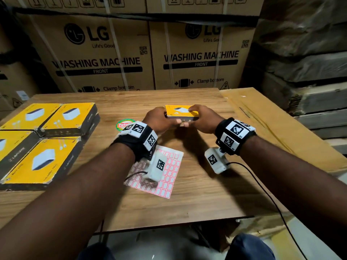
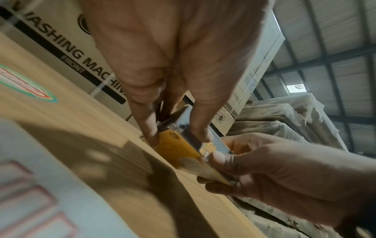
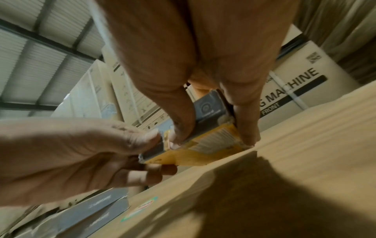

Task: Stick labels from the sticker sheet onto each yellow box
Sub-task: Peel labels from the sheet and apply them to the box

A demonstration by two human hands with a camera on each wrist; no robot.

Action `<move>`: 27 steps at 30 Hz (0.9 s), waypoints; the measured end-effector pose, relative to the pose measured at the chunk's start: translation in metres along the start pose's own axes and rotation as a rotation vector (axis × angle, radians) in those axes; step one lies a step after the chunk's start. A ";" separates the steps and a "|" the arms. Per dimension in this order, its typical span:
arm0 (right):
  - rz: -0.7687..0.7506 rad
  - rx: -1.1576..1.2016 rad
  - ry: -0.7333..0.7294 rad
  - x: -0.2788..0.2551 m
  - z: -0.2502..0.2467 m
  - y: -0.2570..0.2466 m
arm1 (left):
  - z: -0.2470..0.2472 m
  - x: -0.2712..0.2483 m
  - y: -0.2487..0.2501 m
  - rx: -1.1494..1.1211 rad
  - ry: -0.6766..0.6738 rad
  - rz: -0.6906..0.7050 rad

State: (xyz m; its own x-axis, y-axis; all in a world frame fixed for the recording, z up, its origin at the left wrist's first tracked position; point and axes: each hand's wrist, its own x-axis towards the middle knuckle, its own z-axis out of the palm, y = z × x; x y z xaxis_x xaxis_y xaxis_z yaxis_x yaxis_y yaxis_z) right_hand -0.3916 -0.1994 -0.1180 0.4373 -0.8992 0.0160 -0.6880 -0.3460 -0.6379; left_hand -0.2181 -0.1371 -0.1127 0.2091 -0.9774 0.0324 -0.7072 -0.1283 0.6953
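Observation:
A small yellow box (image 1: pixel 181 110) with dark sides is held just above the wooden table (image 1: pixel 197 194) at its middle. My left hand (image 1: pixel 159 121) grips its left end and my right hand (image 1: pixel 203 118) grips its right end, thumbs meeting on the near dark side. In the left wrist view the yellow box (image 2: pixel 179 148) is pinched between thumb and fingers, its yellow underside showing. The right wrist view shows the same box (image 3: pixel 205 145) tilted over the table. The sticker sheet (image 1: pixel 169 177) with red-bordered white labels lies flat nearer me, partly under my left wrist camera.
Several larger yellow boxes (image 1: pixel 47 137) are stacked at the table's left edge. A round red and green sticker (image 1: pixel 123 124) is on the table by my left wrist. Big washing machine cartons (image 1: pixel 131 59) stand behind. A flat brown carton (image 1: pixel 272 128) lies on the right.

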 end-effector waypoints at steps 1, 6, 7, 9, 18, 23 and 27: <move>0.017 0.007 -0.007 0.003 -0.005 0.008 | 0.008 0.005 0.007 0.041 -0.007 0.006; 0.061 -0.051 0.016 0.019 -0.031 0.042 | 0.042 0.025 0.030 0.155 -0.012 -0.002; 0.076 -0.070 0.029 0.022 -0.034 0.046 | 0.048 0.028 0.034 0.156 -0.008 0.012; 0.116 -0.102 0.044 0.028 -0.039 0.057 | 0.058 0.034 0.040 0.157 -0.005 0.046; 0.247 -0.219 0.074 0.046 -0.057 0.087 | 0.094 0.071 0.055 0.220 -0.028 0.023; 0.296 -0.395 0.066 0.052 -0.064 0.086 | 0.101 0.091 0.066 0.290 -0.057 -0.026; 0.301 -0.479 0.028 0.053 -0.069 0.085 | 0.102 0.096 0.072 0.385 -0.103 -0.004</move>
State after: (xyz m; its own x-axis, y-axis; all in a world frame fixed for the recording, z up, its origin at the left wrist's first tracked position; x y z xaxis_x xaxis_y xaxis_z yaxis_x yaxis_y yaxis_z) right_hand -0.4670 -0.2945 -0.1185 0.1706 -0.9814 -0.0879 -0.9688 -0.1508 -0.1969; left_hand -0.3178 -0.2573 -0.1329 0.1579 -0.9859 -0.0556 -0.9119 -0.1672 0.3747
